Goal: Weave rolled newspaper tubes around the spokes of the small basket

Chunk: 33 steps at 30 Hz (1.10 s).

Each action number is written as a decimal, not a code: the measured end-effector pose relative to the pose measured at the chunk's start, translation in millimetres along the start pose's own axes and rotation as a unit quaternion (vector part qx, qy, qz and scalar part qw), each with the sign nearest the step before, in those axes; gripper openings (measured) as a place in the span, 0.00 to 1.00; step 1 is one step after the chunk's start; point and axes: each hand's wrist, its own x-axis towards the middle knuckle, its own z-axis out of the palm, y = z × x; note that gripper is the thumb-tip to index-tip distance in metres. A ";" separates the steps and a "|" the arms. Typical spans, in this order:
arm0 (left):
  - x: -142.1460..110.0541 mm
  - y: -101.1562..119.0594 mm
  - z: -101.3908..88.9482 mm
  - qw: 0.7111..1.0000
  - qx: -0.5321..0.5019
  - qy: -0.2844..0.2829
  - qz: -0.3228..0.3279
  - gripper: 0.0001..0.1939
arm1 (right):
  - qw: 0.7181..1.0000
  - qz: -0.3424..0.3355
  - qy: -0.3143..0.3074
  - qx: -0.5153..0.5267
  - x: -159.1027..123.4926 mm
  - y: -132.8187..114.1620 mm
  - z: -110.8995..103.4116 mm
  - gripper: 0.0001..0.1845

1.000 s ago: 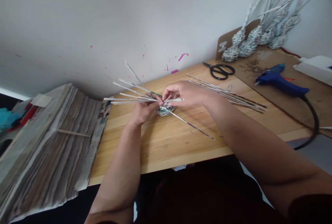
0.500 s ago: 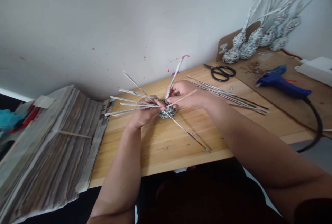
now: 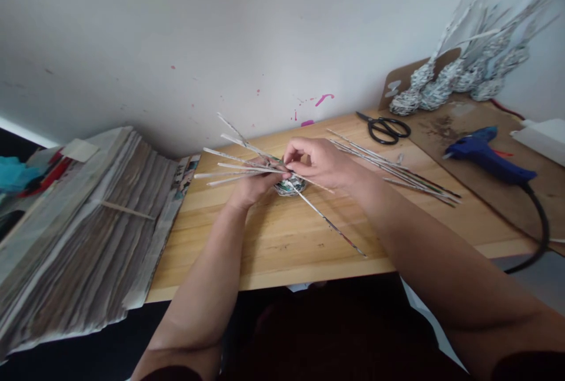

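On the wooden table [image 3: 286, 245] my two hands work at a small woven piece of rolled paper sticks [image 3: 289, 186]. My left hand [image 3: 253, 184] grips it from the left, fingers closed, with several paper spokes [image 3: 229, 163] fanning out to the left above the hand. My right hand [image 3: 320, 163] pinches one thin paper stick [image 3: 311, 184] at the weave's top. Another long spoke [image 3: 335, 228] runs down to the right across the table.
A thick stack of newspapers [image 3: 83, 239] lies at the left. A bundle of loose paper sticks [image 3: 397, 169], black scissors [image 3: 386, 128], a blue glue gun [image 3: 485, 154] with its black cord and several finished woven pieces [image 3: 445, 83] sit at the right and back.
The stick in my right hand, which stood up toward the wall half a second ago, now lies low across the weave, pointing right. My left hand has kept its grip.
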 end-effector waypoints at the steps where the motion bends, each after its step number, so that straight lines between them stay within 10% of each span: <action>1: -0.5 1.7 1.4 1.000 -0.003 -0.001 0.003 0.18 | 1.000 0.005 0.006 0.011 0.2 0.8 1.2 0.05; 5: -1.6 8.8 7.1 1.000 -0.011 -0.005 0.011 0.18 | 0.999 0.041 0.013 0.027 1.0 4.0 5.5 0.17; 17: -5.5 3.0 20.2 0.994 -0.110 -0.022 0.012 0.18 | 0.974 0.194 0.101 0.066 9.0 6.6 8.4 0.11; 27: -3.5 7.8 16.6 0.997 -0.067 -0.034 0.034 0.13 | 0.960 0.156 0.025 0.233 8.2 1.5 5.5 0.29; 33: -4.9 9.8 14.6 1.000 -0.010 -0.011 0.020 0.13 | 0.956 0.154 0.087 0.233 11.6 4.3 3.1 0.15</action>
